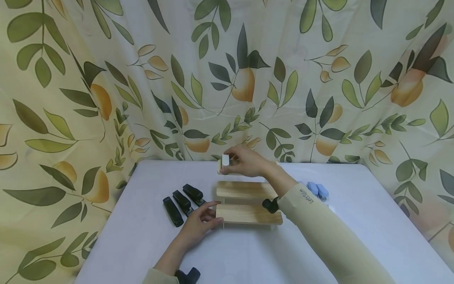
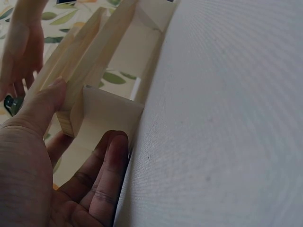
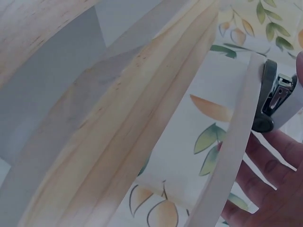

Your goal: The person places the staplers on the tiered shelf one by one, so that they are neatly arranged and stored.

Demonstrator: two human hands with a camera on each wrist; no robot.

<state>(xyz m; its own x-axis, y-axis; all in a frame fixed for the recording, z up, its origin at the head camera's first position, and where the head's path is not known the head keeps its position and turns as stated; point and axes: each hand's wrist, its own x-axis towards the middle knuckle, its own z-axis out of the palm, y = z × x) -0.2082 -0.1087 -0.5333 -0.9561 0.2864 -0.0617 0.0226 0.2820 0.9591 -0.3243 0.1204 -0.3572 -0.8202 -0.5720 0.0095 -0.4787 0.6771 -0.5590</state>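
Note:
A three-tier wooden display rack [image 1: 248, 214] stands on the table, its tiers rising toward the back. My left hand [image 1: 199, 225] grips the left end of its lowest tier. In the left wrist view, the thumb lies on the plank's edge and fingertips [image 2: 116, 146] touch the pale side support [image 2: 111, 111]. Over the left end of the highest tier, my right hand [image 1: 246, 161] pinches a small white stapler [image 1: 225, 159]. The right wrist view shows that stapler's dark part [image 3: 265, 101] and metal insides close to the top plank [image 3: 227, 142]; whether it touches the plank, I cannot tell.
Three black staplers [image 1: 173, 212] lie side by side left of the rack, near my left hand. Blue objects [image 1: 317, 190] lie to the right, partly behind my right sleeve [image 1: 319, 225]. A patterned curtain [image 1: 227, 90] hangs behind the white table [image 1: 149, 177].

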